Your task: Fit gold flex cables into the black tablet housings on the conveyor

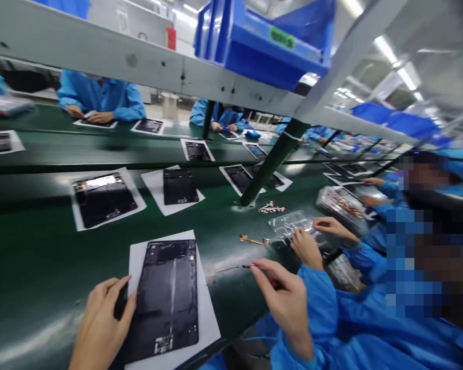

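**Tablet back casing (165,300): which way does it point?**

Its long axis runs away from the person, slightly tilted, on white paper (207,313) atop the green bench (34,267).

**And the grips?**

Left hand (100,326) lies against the casing's left edge, though I can't tell if it's clenched. Right hand (281,308) pinches a thin wire (229,271) nearby.

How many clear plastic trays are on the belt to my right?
2: a clear plastic tray under a co-worker's hand, and a second tray beyond it, near another co-worker's hand. More may be hidden.
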`<state>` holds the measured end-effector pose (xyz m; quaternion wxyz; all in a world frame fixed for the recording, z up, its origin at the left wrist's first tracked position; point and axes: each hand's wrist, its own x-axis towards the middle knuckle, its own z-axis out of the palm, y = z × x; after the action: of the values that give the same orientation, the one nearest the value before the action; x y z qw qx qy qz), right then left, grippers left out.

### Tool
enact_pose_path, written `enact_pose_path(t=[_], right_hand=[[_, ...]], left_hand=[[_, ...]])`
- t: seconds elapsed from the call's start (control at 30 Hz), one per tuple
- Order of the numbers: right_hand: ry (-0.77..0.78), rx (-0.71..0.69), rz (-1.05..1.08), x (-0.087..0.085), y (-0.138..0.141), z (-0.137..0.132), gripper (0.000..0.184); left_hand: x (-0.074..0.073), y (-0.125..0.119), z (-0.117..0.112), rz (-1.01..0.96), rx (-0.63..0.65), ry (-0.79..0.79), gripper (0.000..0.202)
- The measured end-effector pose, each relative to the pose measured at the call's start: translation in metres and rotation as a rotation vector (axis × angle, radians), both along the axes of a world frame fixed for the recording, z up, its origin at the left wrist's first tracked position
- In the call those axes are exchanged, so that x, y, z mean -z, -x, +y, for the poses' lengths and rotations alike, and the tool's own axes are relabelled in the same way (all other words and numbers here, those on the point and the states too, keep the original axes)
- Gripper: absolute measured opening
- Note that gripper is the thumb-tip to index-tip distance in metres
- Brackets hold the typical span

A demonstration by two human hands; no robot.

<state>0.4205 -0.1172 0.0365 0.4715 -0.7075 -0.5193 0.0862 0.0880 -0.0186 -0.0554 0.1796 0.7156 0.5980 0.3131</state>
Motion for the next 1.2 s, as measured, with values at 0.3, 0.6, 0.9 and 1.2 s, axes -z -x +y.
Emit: enact_pose_path(t=[0.3,0.6,0.9,1.2], right_hand=[[0.077,-0.279,0.079,-0.004,0.042,0.019,0.013],[0.098,-0.195,0.098,0.005,0.039,0.016,0.013],[0.191,-0.391,0.03,-0.013,0.049,0.023,0.016],[0.381,-0.691,0.058,-0.034,0.084,0.082,0.02]], left_hand=[[-0.016,-0.054,0.121,0.285,0.483,-0.203,0.037],[0.0,-0.052,0.133,0.407,0.576,-0.317,0.031],[-0.006,-0.049,0.115,0.449,0.456,-0.266,0.03],[-0.058,-0.04,0.04,-0.669,0.612,0.497,0.037]])
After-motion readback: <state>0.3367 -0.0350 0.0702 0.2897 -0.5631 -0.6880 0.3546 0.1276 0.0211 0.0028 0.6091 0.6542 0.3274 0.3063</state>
